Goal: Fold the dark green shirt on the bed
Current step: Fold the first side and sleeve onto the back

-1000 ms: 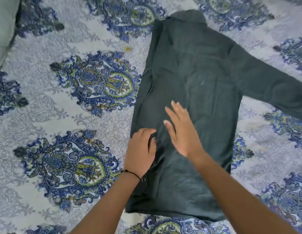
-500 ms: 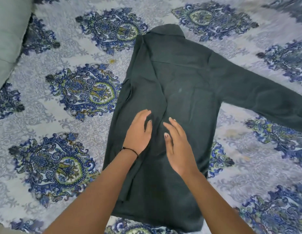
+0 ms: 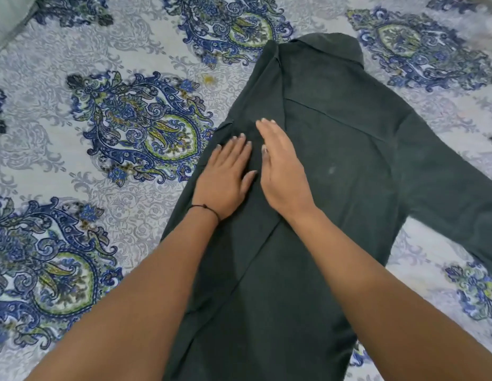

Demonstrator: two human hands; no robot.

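The dark green shirt (image 3: 335, 166) lies back-up on the bed, collar at the top. Its left side and sleeve are folded in over the body, while the right sleeve stretches out to the right edge of the view. My left hand (image 3: 225, 177), with a thin black band at the wrist, lies flat on the folded-in strip. Beside it, my right hand (image 3: 283, 171) rests flat on the shirt, fingers together and pointing toward the collar. Neither hand holds any cloth.
The bedsheet (image 3: 101, 188) is pale grey with large blue and green paisley medallions. A grey pillow (image 3: 5, 17) shows at the top left corner. The shirt's hem runs out of view at the bottom.
Both hands have slid up the shirt from the lower body toward the shoulder area, staying flat on the folded left side. The view has moved closer.
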